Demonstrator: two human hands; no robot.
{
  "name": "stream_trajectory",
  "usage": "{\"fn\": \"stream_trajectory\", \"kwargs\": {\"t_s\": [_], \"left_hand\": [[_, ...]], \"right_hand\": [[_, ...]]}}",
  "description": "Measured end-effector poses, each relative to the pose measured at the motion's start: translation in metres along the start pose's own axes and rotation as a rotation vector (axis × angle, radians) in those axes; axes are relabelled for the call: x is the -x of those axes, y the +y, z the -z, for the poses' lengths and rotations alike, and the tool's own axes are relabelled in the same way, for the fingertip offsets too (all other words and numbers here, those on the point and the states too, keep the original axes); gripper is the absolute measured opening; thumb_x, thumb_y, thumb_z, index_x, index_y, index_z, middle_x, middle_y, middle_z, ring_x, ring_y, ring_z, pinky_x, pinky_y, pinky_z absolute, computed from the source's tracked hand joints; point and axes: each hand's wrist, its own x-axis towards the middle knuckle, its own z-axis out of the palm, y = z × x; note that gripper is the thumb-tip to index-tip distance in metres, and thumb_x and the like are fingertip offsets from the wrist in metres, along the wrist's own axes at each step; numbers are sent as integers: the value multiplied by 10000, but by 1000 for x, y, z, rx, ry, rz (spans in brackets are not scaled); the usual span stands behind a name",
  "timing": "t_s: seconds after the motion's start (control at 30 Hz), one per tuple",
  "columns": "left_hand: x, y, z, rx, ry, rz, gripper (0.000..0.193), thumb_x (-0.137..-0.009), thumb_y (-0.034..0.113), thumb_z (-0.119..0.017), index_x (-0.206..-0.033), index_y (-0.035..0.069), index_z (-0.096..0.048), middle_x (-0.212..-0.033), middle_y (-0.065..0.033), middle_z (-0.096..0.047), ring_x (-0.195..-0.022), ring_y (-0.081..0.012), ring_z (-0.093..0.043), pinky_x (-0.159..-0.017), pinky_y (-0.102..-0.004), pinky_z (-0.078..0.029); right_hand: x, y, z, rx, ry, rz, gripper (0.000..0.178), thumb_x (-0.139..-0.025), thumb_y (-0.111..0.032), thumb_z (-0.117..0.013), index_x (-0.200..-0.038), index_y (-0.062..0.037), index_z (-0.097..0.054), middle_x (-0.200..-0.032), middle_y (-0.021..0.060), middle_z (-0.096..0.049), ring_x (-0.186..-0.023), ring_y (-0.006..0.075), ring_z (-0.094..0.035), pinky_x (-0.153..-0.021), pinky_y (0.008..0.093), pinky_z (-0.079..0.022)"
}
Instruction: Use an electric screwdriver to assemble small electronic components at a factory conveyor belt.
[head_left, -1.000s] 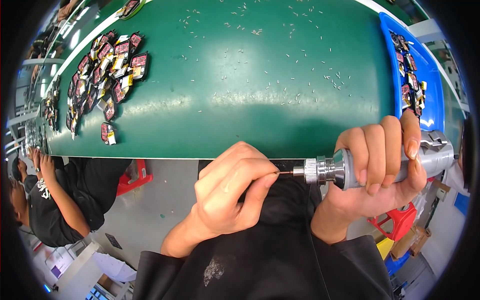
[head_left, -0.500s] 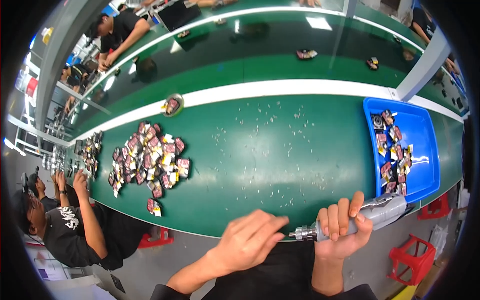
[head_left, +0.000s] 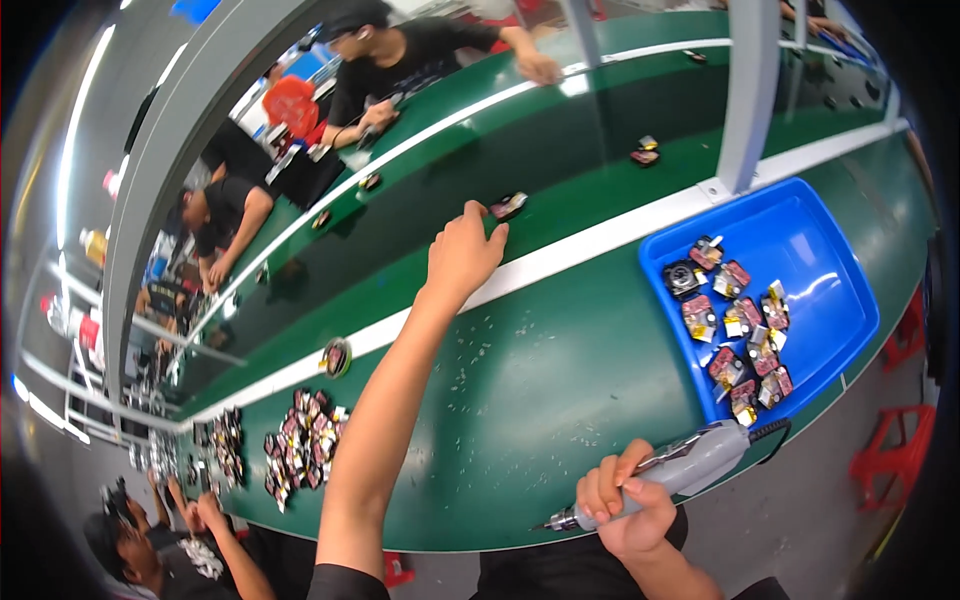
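A long green workbench (head_left: 520,390) runs through a busy assembly hall, split lengthwise by a white stripe (head_left: 590,255) from a darker conveyor belt (head_left: 470,165) where other seated workers bend over their own places. At the bench's near left corner, a co-worker's hands (head_left: 205,505) sit by a scatter of small dark-and-red parts (head_left: 300,450), with a single round part (head_left: 336,357) lying just inside the white stripe. The person's left hand (head_left: 462,250) now stretches far across the bench, over the stripe and onto the belt, its fingers curled narrow and reaching a small dark part (head_left: 508,206) that lies at its fingertips; whether they have closed on it cannot be told. Half a second ago that hand was at the near edge, by the tip of the tool, so it has left the tool and gone out to the belt, which suggests a fresh piece is being fetched. Farther along the belt, a second small part (head_left: 644,152) lies well apart. The right hand (head_left: 622,500) stays at the bench's near edge, fingers wrapped tight around a grey electric screwdriver (head_left: 665,475), bit pointing left and lying idle over the edge. At the far right, a blue tray (head_left: 810,250) sits against the white stripe beside a grey upright post (head_left: 748,90), holding a cluster of similar red-and-black parts (head_left: 735,335).
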Motion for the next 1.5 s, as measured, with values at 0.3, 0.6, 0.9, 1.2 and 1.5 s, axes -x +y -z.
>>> {"fn": "stream_trajectory", "kwargs": {"t_s": [0.3, 0.6, 0.9, 1.2, 1.5], "left_hand": [[-42, 9, -41, -437, 11, -188, 386, -873, 165, -584, -1142, -101, -505, -1020, -296, -574, -975, -419, -598, -825, -499, -516], [83, -25, 21, -44, 209, -407, 339, -863, 14, -600, -1193, -54, -555, -1152, -203, -587, -1070, -337, -584, -912, -362, -474], [343, 7, 50, 66, -4, -277, 587, -610, -101, -637, -1192, -106, -560, -1183, -229, -556, -1020, -374, -577, -866, -432, -501], [359, -4, 52, 249, -116, -196, 501, -633, -113, -658, -1128, -62, -595, -1241, -174, -581, -1020, -361, -561, -849, -413, -489], [366, -7, 21, 45, 254, -387, 323, -626, -101, -723, -934, -69, -628, -950, -144, -659, -814, -292, -622, -644, -349, -526]], "right_hand": [[7, -4, 9, -91, -66, -109, 83, -841, -143, -516, -877, -84, -470, -608, 51, -432, -519, 174, -452, -588, 337, -372], [-1, -8, 10, -63, -78, -163, 140, -850, -180, -526, -848, -82, -426, -587, 28, -417, -492, 141, -434, -567, 319, -384], [-4, -2, 4, -107, -109, -129, 114, -851, -116, -532, -850, -77, -426, -598, 15, -401, -501, 120, -428, -566, 293, -379], [-5, 5, 3, -84, -148, -117, 87, -851, -98, -542, -894, -62, -474, -625, -2, -411, -546, 109, -432, -611, 273, -349], [28, 9, -8, -24, -213, -154, 80, -861, -119, -539, -893, -66, -488, -614, -11, -420, -516, 101, -432, -578, 276, -364]]}}
